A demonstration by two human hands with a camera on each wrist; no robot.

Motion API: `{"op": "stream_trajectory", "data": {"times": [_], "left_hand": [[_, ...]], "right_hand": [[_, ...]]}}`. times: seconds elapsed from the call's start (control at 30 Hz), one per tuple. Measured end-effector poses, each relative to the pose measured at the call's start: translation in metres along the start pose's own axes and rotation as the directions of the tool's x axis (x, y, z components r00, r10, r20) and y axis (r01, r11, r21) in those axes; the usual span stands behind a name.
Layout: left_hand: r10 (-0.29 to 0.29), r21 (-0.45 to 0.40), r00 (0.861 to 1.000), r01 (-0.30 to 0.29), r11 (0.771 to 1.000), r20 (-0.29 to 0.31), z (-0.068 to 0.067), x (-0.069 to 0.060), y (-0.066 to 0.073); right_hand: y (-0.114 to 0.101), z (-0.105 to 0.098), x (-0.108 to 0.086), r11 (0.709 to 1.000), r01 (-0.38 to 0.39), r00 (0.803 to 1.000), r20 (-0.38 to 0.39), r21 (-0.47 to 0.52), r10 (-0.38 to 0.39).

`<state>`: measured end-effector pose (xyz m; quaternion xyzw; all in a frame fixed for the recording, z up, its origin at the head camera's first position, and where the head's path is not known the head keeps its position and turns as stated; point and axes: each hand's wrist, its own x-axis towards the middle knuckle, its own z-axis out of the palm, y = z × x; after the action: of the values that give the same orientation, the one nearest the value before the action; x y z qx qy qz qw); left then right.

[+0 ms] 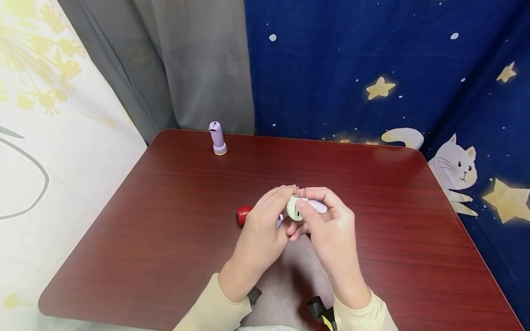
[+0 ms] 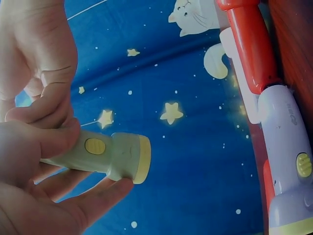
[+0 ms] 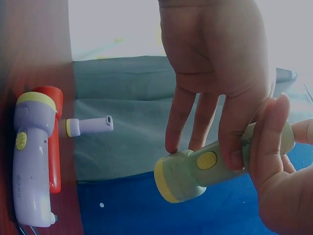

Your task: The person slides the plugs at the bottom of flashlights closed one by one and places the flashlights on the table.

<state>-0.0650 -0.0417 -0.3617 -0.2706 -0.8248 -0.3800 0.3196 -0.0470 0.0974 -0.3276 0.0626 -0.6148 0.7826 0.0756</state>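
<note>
Both hands are on a pale green flashlight (image 1: 295, 209) (image 2: 95, 152) (image 3: 210, 164), tail end up and yellow-rimmed head down. My left hand (image 1: 261, 230) (image 2: 68, 188) (image 3: 215, 68) grips its body, thumb and fingers on opposite sides near the yellow switch. From the right, my right hand (image 1: 335, 227) (image 2: 41, 58) (image 3: 288, 186) pinches the tail, its thumb on the end cap beside a dark slot. Thin wire-like strands stick up by the fingertips in the head view. Part of the body is hidden by fingers.
Below the hands, a lavender flashlight (image 2: 288, 137) (image 3: 34, 166) and a red one (image 1: 243, 215) (image 2: 249, 44) (image 3: 55, 142) lie on the table (image 1: 186, 207). A long whitish piece (image 2: 240, 73) is beside them. Another lavender flashlight (image 1: 217, 139) (image 3: 93, 125) stands near the far-left edge.
</note>
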Motion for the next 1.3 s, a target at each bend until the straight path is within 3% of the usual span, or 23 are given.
{"op": "stream_trajectory", "data": {"times": [0.17,0.5,0.9,1.3], "left_hand": [[0.056,0.059,0.998,-0.054,0.997,-0.032,0.0005,0.0009,0.0007],[0.079,0.005,0.994,-0.078,0.997,-0.076,-0.0017,0.0043,0.0025],[0.056,-0.046,0.994,-0.060,0.997,-0.094,-0.0039,0.0056,0.0025],[0.067,-0.054,0.992,-0.073,0.996,-0.104,-0.0045,0.0065,0.0022]], "right_hand": [[-0.0017,-0.0005,0.0011,1.000,0.018,1.000,0.026,-0.007,-0.018],[-0.0026,-0.0018,0.0000,0.998,0.063,0.995,0.071,0.022,-0.065],[-0.0017,-0.0051,-0.0007,0.989,0.135,0.976,0.165,0.054,-0.142],[-0.0006,-0.0077,-0.0006,0.989,0.138,0.967,0.206,0.058,-0.147]]}}
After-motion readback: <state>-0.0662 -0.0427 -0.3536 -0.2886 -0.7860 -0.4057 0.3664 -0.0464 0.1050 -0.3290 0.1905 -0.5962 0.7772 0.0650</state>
